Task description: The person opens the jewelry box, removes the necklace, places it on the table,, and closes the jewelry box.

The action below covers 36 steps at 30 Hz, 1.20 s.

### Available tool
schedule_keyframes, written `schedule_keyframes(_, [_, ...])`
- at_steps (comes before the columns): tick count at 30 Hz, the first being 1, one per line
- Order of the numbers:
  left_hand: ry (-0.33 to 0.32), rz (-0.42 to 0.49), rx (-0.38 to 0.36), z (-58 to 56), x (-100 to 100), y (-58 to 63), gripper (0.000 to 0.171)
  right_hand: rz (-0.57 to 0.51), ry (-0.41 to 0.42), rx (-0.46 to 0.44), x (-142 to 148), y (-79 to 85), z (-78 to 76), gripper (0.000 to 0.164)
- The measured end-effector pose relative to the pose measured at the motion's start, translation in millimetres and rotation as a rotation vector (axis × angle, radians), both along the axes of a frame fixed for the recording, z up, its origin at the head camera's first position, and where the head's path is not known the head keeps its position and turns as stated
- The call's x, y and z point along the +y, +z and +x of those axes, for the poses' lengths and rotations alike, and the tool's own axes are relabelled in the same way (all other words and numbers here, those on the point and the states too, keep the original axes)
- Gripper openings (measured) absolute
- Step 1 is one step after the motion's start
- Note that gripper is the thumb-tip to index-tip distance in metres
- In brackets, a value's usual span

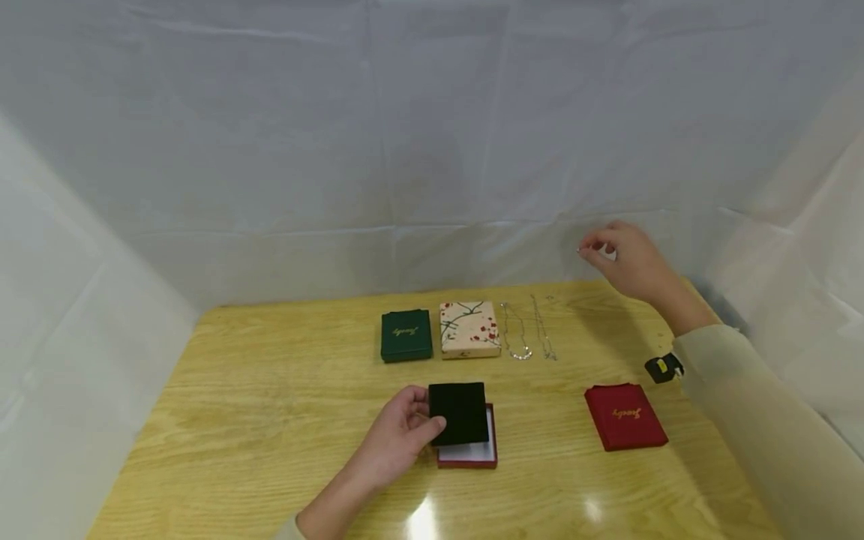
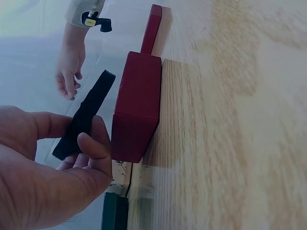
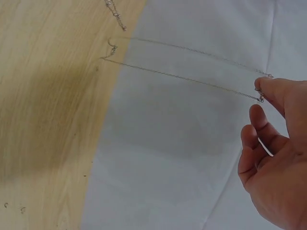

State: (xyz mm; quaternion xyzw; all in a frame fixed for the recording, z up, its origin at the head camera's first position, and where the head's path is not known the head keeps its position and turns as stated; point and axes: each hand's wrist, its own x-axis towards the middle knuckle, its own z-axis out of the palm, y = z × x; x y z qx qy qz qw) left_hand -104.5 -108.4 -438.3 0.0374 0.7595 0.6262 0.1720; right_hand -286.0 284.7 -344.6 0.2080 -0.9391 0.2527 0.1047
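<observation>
My left hand pinches a black square pad by its left edge, fingers behind and thumb in front. The pad is tilted above a red box base with a white inside, covering much of it in the head view. Raised over the table's far right part, my right hand pinches a thin silver necklace between thumb and fingertip. Its chain hangs as a long loop in the right wrist view, the curved pendant end hanging farthest from the hand; in the head view the chain is barely visible.
A red lid with gold lettering lies at right. Toward the back stand a green box and a flower-patterned box. Beside them lie a necklace and another chain. Tiny earrings lie on the wooden table.
</observation>
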Motion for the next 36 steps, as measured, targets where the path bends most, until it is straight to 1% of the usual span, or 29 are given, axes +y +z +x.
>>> schedule_keyframes(9, [-0.001,0.007,-0.006,0.2,-1.1,-0.1,0.045,0.027,0.044,-0.075,2.4,-15.2,7.1,0.021])
schedule_keyframes(14, [-0.002,0.015,-0.008,0.2,-1.6,-1.1,0.044,0.044,0.067,-0.093,5.1,-20.0,10.5,0.021])
schedule_keyframes(19, [-0.003,0.019,-0.012,1.5,-0.6,0.6,0.041,0.052,0.082,-0.108,7.0,-24.1,14.1,0.020])
schedule_keyframes(28, [0.000,0.019,-0.001,1.1,-1.2,-1.0,0.041,0.058,0.091,-0.163,9.6,-29.1,19.6,0.020])
schedule_keyframes(36, [-0.007,0.028,-0.010,2.0,0.0,1.3,0.039,0.075,0.101,-0.197,13.0,-37.8,22.4,0.016])
